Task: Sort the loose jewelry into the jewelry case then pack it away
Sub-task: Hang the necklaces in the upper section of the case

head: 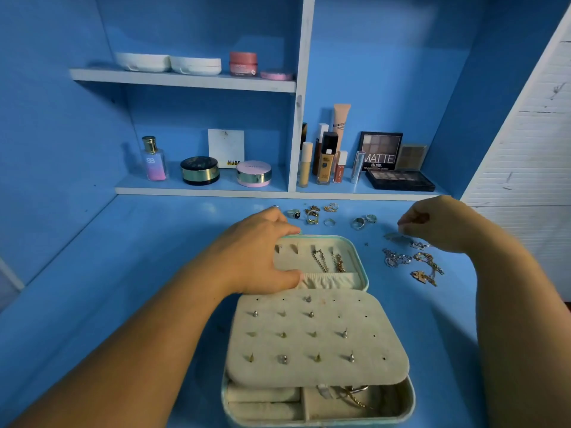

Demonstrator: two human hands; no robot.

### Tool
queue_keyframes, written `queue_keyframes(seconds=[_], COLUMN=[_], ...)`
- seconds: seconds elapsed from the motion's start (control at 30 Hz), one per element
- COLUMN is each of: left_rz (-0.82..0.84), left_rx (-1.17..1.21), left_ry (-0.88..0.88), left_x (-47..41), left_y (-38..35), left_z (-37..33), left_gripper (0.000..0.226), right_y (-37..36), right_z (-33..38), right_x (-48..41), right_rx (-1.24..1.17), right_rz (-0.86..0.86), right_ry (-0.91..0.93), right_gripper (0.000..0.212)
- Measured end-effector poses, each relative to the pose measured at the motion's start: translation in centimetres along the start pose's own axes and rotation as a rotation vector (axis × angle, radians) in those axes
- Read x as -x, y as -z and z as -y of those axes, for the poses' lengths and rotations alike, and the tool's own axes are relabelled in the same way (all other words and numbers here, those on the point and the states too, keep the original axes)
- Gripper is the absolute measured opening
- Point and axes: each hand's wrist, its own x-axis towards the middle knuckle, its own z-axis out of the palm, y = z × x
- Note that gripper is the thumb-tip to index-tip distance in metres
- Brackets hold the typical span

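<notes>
While the case (412, 396) is lying open, left hand (256, 251): is gripping the lid (355, 257), thumb inside; it should be holding steady.
Rings (312, 215): are waiting behind the case.
Chains (414, 264): are lying loose, right of the lid.
Right hand (432, 223): fingers are pinching together, seemingly on a silver chain (397, 237); better lifting slowly, so nothing is tangling.

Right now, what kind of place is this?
Likely a home vanity or dressing nook: blue shelves hold makeup like an eyeshadow palette and a perfume bottle, and an open jewelry case sits on the tabletop.
</notes>
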Motion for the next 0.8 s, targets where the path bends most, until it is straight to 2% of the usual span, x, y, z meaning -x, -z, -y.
queue_keyframes(seconds=[0.13, 0.37, 0.53, 0.6, 0.7, 0.8], left_rz=[0.017, 0.03, 0.033, 0.038, 0.042, 0.043], left_rx=[0.015, 0.057, 0.071, 0.076, 0.086, 0.099], left_ry=[0.022, 0.056, 0.066, 0.065, 0.063, 0.067], left_x=[0.0, -0.1, -0.2, -0.2, -0.2, -0.3], left_y=[0.0, -0.3, -0.3, -0.3, -0.4, -0.5], left_z=[0.1, 0.2, 0.3, 0.3, 0.3, 0.4], left_gripper=[0.077, 0.077, 0.077, 0.08, 0.087, 0.088], right_y=[0.1, -1.1, -1.8, -1.8, -1.6, -1.3], right_z=[-0.6, -0.4, -0.6, -0.7, -0.5, 0.3], right_x=[-0.1, -0.6, -1.1, -1.1, -1.3, -1.1], right_rx=[0.064, 0.095, 0.184, 0.198, 0.096, -0.151], right_rz=[0.015, 0.043, 0.116, 0.122, 0.016, -0.167], right_ry=[-0.065, -0.019, -0.047, -0.041, -0.007, 0.095], right_gripper=[0.004, 0.004, 0.023, 0.019, 0.015, 0.014])
